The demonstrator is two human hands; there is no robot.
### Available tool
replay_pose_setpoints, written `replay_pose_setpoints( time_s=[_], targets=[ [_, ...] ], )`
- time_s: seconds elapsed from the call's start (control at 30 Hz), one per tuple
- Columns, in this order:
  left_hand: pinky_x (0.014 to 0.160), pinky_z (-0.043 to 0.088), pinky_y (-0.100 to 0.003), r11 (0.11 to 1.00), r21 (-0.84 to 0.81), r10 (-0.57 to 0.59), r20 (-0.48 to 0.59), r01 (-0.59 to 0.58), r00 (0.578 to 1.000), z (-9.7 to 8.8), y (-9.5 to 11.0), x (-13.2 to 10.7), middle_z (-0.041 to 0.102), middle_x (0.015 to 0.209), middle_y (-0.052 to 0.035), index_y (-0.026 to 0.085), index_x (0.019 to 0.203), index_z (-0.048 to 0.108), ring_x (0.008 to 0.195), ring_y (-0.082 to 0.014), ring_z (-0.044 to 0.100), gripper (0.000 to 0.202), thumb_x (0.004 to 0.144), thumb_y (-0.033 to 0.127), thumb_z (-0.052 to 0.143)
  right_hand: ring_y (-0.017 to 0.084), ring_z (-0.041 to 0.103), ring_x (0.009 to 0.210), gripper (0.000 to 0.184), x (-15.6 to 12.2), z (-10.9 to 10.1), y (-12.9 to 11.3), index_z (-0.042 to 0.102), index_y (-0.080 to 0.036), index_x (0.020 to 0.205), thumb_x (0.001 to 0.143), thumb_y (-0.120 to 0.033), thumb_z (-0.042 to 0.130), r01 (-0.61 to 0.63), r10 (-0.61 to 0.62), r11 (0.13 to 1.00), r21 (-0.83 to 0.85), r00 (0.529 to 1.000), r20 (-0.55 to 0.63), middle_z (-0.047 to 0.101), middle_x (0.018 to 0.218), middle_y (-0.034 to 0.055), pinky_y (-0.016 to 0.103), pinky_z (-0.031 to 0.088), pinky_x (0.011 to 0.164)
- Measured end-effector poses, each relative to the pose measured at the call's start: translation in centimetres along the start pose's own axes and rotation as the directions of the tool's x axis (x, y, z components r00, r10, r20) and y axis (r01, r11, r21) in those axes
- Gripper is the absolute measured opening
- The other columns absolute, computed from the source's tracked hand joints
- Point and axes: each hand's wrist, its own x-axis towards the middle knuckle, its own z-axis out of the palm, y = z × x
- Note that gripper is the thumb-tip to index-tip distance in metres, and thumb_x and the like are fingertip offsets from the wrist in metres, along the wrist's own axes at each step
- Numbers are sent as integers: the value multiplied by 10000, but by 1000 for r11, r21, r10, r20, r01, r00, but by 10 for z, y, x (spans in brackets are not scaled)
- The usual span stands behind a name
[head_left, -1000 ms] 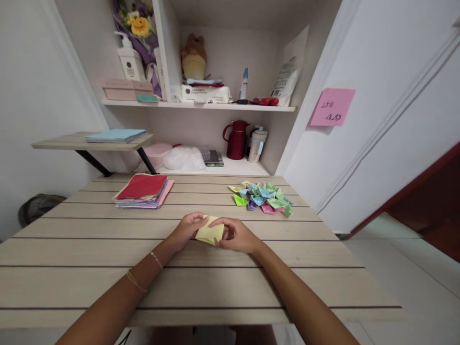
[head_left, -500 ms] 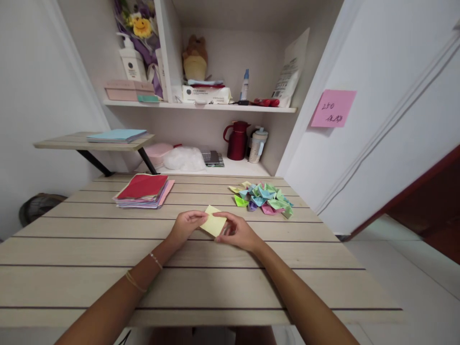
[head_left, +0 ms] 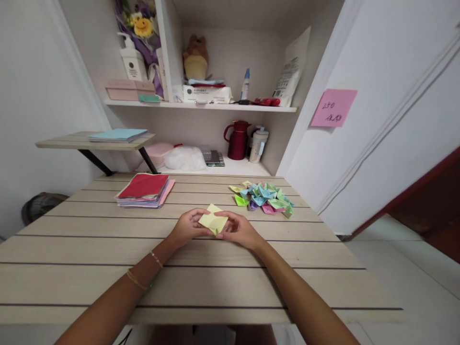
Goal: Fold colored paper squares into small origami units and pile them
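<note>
A small folded piece of yellow paper (head_left: pixel 213 221) is held between both my hands above the middle of the table. My left hand (head_left: pixel 188 225) grips its left side, thumb and fingers closed at the edge. On the other side, my right hand (head_left: pixel 240 230) pinches the paper, with its index finger lying over the top and the thumb near the lower corner. Part of the right fingers is hidden behind the paper. Beyond the right hand lies a heap of folded paper boats (head_left: pixel 266 195) in green, blue, pink, yellow and purple.
A stack of coloured paper sheets (head_left: pixel 143 188), red on top, lies at the table's left. Blue sheets (head_left: pixel 118 135) rest on a small raised shelf (head_left: pixel 64 140). Behind the table stand a dark red jug (head_left: pixel 237 140), a tumbler (head_left: pixel 257 145) and a white plastic bag (head_left: pixel 185 159).
My left fingers have shifted down and spread along the paper's lower left edge. The paper has tilted, and a fold now shows at its lower corner.
</note>
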Motion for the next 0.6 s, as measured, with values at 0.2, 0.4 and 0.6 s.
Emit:
replay_pose_setpoints(
  time_s=[0.2, 0.4, 0.6],
  targets=[
    [668, 492, -271, 999, 30, 28, -87, -26, 996, 2, 3, 1, 679, 754, -60, 119, 809, 602, 702, -171, 630, 345, 517, 213, 760, 65, 400, 481, 485, -1, 0, 0, 557, -169, 1098, 660, -341, 673, -30, 30, 999, 42, 1000, 4, 474, 569, -49, 172, 302, 442],
    [599, 463, -232, 992, 119, 58, -160, -39, 985, 3, 4, 4, 649, 636, -16, 137, 678, 647, 594, -132, 587, 193, 582, 291, 714, 82, 458, 547, 515, 1, 4, 6, 556, -179, 1082, 607, -296, 715, -6, 5, 1000, 24, 1000, 4, 543, 669, -23, 182, 351, 485],
    [612, 451, -228, 994, 109, 8, 13, -9, 1000, 4, 4, -1, 665, 682, -44, 122, 728, 667, 643, -140, 594, 210, 603, 287, 706, 144, 541, 712, 213, 5, 4, 10, 659, -173, 826, 641, -275, 680, 133, -136, 990, -45, 986, -94, 583, 837, 37, 224, 409, 575]
  ],
)
